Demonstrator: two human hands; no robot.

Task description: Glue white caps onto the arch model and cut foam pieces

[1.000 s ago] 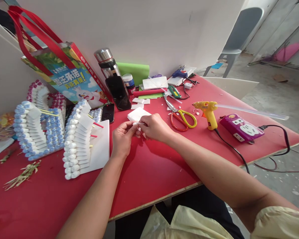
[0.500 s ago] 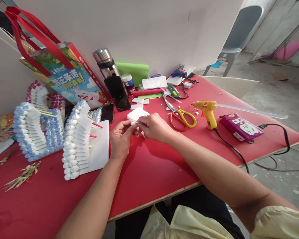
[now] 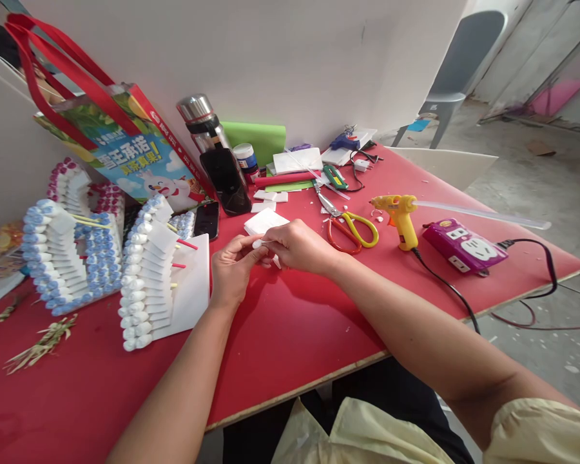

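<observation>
My left hand point(image 3: 233, 264) pinches a small white wad point(image 3: 258, 244), perhaps tissue, between thumb and fingers. Touching it from the other side, my right hand point(image 3: 299, 246) has its fingers closed on a thin white stick point(image 3: 270, 241) that points into the wad. The fingers partly cover both pieces. Just behind the hands lies a stack of white sheets point(image 3: 265, 221). To the left stands a white model point(image 3: 147, 277) with rows of white rounded tips, pale cards and a few red and yellow sticks on a white board.
Blue-tipped models point(image 3: 72, 258) and a shopping bag point(image 3: 140, 154) stand at left, near a steel flask point(image 3: 205, 129) and phones. To the right are scissors point(image 3: 352, 231), a yellow glue gun point(image 3: 403, 219) with a long glue stick, and a purple power strip point(image 3: 464, 246) with trailing cords.
Both hands stay together at the white wad, with only slight finger movement; the wad's end faces up a little more. The whole view has shifted slightly.
</observation>
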